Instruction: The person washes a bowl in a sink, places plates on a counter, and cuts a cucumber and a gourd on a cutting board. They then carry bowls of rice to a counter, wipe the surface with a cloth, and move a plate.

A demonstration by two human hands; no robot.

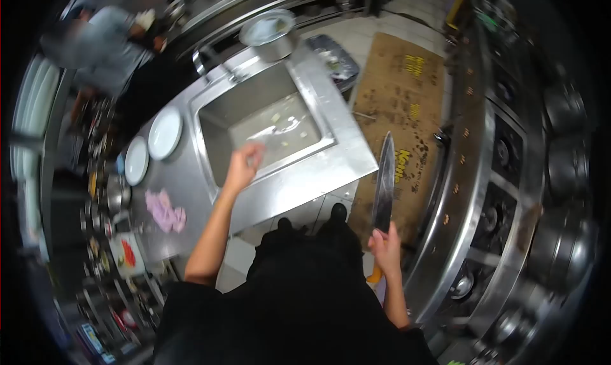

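Note:
My right hand is closed around a large kitchen knife near where blade meets handle. Its long blade points up and away from my body, and part of an orange handle shows below the hand. Over the near rim of the steel sink is my left hand, slightly blurred, with loosely curled fingers and nothing visible in them. Shallow water and several pale scraps lie in the basin below it. A faucet stands at the sink's far edge.
Left of the sink are two white plates and a pink cloth. A metal pot sits at the far corner, beside a grey bin. Flattened cardboard covers the floor. Stove burners line the right; another person stands far left.

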